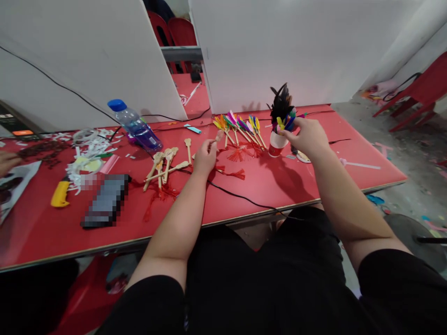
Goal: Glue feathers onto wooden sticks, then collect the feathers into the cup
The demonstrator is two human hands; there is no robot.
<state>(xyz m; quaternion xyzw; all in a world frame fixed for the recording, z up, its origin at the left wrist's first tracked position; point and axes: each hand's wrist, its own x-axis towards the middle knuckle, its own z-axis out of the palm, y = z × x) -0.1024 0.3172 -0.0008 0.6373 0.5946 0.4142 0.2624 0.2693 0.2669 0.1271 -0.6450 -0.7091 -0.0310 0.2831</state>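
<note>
My left hand (205, 157) is closed in a pinch over the table. A small wooden stick seems to be in its fingers, mostly hidden, with a red tassel (234, 174) just to the right. My right hand (310, 136) reaches to a paper cup (277, 145), its fingers closed around colored feathers (287, 122) at the rim. Black feathers (280, 103) stand upright in the same cup. Between the hands lie several feathered sticks (240, 128) in a fan, with red tassels. Left of my left hand, bare wooden sticks (164, 164) are piled with tassels.
A blue-capped bottle (136, 125) leans at the back left of the red table (240, 202). A pixelated dark device (106, 200), a yellow-handled tool (61, 194) and white scraps lie left. A black cable (240, 197) crosses the front. Another person's hand (9, 163) shows far left.
</note>
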